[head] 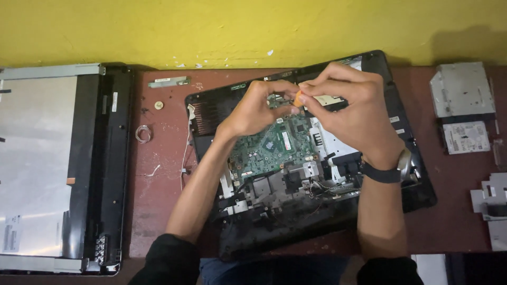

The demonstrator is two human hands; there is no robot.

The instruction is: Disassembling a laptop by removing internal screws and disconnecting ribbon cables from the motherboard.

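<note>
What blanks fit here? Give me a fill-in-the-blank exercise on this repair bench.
1. Both hands meet above the ____ circuit board.
2. The right hand pinches a small ____ tool tip.
3. The wristwatch sits on the ____ wrist.
4. The left hand is over the opened ____ case.

Missing words: green; orange; right; black

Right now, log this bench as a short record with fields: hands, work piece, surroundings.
left hand: over the far part of the green circuit board, fingers pinched beside the right hand's
right hand: holds a small orange-tipped tool at the same spot; dark watch on the wrist
work piece: opened laptop base, insides exposed
left of it: detached screen panel, small wire coil
right of it: silver drives
surface: reddish table, yellow wall behind
</note>
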